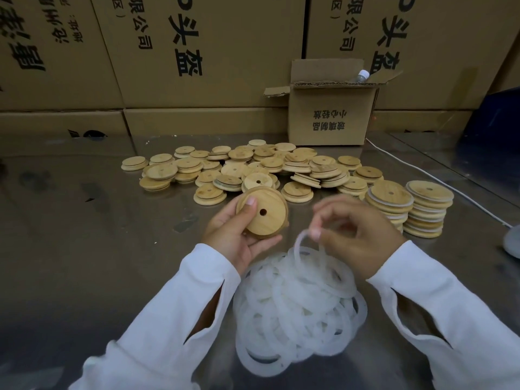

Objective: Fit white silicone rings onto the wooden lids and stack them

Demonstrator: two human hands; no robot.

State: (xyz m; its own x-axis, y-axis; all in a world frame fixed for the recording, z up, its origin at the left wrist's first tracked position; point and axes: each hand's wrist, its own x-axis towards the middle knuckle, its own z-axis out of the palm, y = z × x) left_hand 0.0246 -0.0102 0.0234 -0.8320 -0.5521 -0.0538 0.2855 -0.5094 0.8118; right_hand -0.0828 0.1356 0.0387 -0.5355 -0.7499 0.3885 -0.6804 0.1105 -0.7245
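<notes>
Open cardboard box (329, 119) with bottle (361, 75), white cable (422, 175), stacked cartons (197, 52) behind

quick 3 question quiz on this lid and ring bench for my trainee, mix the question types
1. True or false: the left hand holds a wooden lid.
2. What does the right hand pinch? A) a white ring B) a second lid C) nothing
3. Fill in: the stacked lids stand on the person's ____ side.

Key: 1 true; 2 A; 3 right.
</notes>
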